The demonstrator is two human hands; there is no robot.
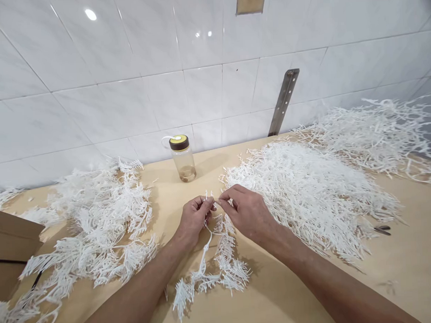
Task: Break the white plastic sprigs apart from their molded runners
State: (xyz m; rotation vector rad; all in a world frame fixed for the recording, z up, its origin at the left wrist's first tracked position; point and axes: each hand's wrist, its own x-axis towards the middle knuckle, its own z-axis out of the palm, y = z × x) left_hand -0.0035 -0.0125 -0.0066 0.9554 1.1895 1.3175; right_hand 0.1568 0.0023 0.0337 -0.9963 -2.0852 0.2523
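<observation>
My left hand point(194, 218) and my right hand point(246, 211) meet at the middle of a wooden table point(277, 296). Both pinch the top end of a white plastic branch sprig point(219, 265), fingers closed on its thin stem. The sprig hangs down from my fingers and its feathery tips rest on the table between my forearms. The fingertips of the two hands almost touch.
A pile of white sprigs point(97, 227) lies to the left, a bigger heap point(308, 191) to the right and back right. A clear bottle with a yellow-brown lid point(183, 158) stands by the tiled wall. A cardboard box point(9, 249) sits at far left. A small metal tool point(382, 229) lies right.
</observation>
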